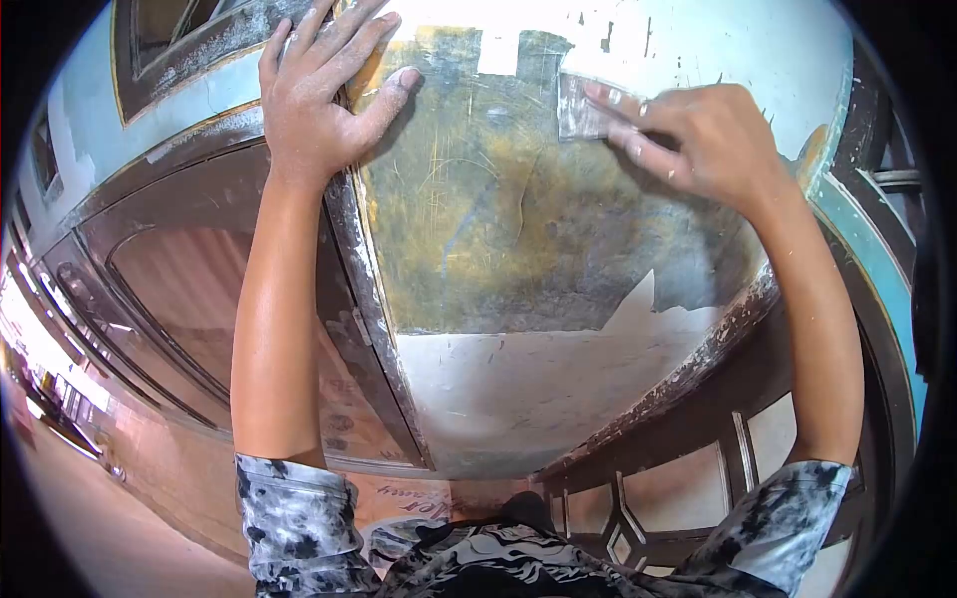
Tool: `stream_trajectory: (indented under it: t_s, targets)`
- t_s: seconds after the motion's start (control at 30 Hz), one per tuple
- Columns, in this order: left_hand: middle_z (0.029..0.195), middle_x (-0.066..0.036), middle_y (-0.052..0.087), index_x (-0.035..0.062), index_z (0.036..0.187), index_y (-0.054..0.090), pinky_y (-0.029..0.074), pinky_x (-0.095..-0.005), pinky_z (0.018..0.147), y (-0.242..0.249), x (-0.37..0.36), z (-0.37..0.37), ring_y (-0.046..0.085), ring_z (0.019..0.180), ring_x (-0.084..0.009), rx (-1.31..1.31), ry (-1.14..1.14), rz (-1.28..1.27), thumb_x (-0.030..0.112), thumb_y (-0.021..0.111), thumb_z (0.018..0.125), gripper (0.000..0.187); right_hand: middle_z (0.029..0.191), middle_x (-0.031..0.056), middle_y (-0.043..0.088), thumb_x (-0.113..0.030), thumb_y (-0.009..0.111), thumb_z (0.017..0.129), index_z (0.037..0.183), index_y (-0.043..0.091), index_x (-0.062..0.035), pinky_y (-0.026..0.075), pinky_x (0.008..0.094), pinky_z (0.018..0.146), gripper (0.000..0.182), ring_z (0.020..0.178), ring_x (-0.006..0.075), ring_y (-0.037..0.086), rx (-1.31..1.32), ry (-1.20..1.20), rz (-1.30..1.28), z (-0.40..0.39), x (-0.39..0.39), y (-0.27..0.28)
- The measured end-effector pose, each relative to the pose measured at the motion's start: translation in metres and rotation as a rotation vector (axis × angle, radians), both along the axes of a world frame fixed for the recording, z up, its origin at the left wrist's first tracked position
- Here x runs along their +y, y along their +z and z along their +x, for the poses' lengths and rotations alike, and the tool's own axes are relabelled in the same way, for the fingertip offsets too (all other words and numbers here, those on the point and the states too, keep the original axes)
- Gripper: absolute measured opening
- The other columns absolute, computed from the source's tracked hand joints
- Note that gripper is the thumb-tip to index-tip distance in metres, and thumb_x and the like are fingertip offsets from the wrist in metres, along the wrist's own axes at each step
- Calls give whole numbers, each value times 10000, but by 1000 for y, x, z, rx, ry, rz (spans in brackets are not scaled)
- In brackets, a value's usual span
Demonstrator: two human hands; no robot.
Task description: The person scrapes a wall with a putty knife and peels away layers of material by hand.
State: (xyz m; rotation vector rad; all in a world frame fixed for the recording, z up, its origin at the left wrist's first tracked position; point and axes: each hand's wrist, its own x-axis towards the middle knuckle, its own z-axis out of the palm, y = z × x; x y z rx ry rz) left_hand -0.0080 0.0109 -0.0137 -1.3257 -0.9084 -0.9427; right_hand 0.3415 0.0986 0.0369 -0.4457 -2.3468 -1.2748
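My right hand (713,140) is closed around a flat, greyish scraper (581,108), its blade against the wall panel (488,214). The index finger and thumb point along the tool; its handle, if any, is hidden in the hand. Both hands carry whitish dust. My left hand (324,105) lies with fingers spread at the upper left edge of the panel, beside the dark frame, and holds nothing. The panel has a worn patch of brown, yellow and grey, with ragged white paint (688,50) around its top and right.
A brown wooden door (189,269) stands at the left, with a scuffed dark frame (354,239) by the panel. Below the patch is a pale wall section (488,384). Dark woodwork with pale panels (678,488) runs along the lower right. A tiled floor (150,468) shows at lower left.
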Motion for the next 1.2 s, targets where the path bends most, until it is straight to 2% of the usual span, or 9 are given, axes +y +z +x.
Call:
stream_trajectory:
  t_s: [0.67, 0.77, 0.83, 0.9, 0.97, 1.03, 1.07, 1.13, 1.2]
  targets:
    - [1409, -112, 665, 54, 1149, 765, 299, -518, 1174, 0, -4, 6, 524, 1400, -381, -44, 48, -28, 337, 785, 789, 458, 655, 77, 667, -465, 602, 991, 1375, 671, -378, 499, 419, 543, 400, 604, 287, 650, 64, 73, 37, 4, 11, 1]
    - [1463, -118, 621, 84, 1239, 735, 288, -531, 1181, -4, 3, 0, 492, 1428, -384, -41, 58, -46, 336, 778, 789, 518, 654, 59, 657, -465, 590, 1003, 1377, 669, -378, 490, 420, 532, 392, 587, 278, 638, 112, 82, 94, 4, 14, -4]
    - [1460, 30, 640, 194, 1296, 741, 245, -520, 1209, -5, 10, 0, 472, 1467, -255, 7, 24, 54, 316, 752, 907, 407, 657, 49, 647, -462, 601, 1002, 1395, 653, -381, 481, 405, 516, 405, 572, 272, 623, 46, 148, 17, 1, 4, -15]
    - [1463, 14, 636, 182, 1281, 751, 198, -564, 1221, -14, 14, 5, 464, 1475, -258, -56, 37, 68, 301, 722, 949, 354, 668, 44, 645, -428, 619, 1003, 1437, 613, -374, 473, 401, 509, 438, 566, 267, 615, 20, 208, 29, -3, 4, -26]
    - [1392, -43, 684, 155, 1239, 763, 111, -647, 1218, -26, 13, 26, 468, 1464, -208, -220, 35, 67, 304, 689, 972, 315, 632, 71, 557, -343, 671, 992, 1525, 534, -215, 449, 390, 530, 565, 530, 264, 520, 117, 478, -128, -14, 0, -40]
    - [1296, -18, 738, 181, 1237, 766, 127, -541, 1245, -51, 2, 58, 579, 1361, -228, -352, -84, 66, 273, 630, 1004, 285, 685, 95, 628, -328, 619, 1027, 1558, 481, -236, 472, 407, 523, 556, 540, 293, 576, 177, 519, -197, -25, -6, -53]
    - [1250, -28, 756, 130, 1193, 779, 164, -497, 1229, -68, -6, 77, 619, 1294, -224, -473, -280, 13, 255, 606, 1019, 275, 706, 135, 622, -295, 611, 1034, 1575, 446, -188, 475, 395, 541, 576, 546, 301, 569, 292, 629, -415, -31, -10, -59]
    - [1192, -72, 767, 14, 1404, 624, 277, -452, 1171, -99, -19, 114, 638, 1233, -214, -598, -532, -165, 299, 537, 1066, 450, 762, 233, 598, -183, 598, 1032, 1601, 369, -89, 485, 380, 605, 621, 581, 317, 564, 460, 632, -925, -36, -31, -68]
    - [1406, -189, 636, -79, 1551, 385, 342, -412, 1183, -119, -23, 154, 543, 1350, -294, -855, -1007, -379, 384, 478, 1100, 653, 810, 253, 619, -133, 585, 1017, 1599, 356, -59, 500, 393, 656, 630, 629, 336, 594, 491, 745, -992, -54, -28, -100]
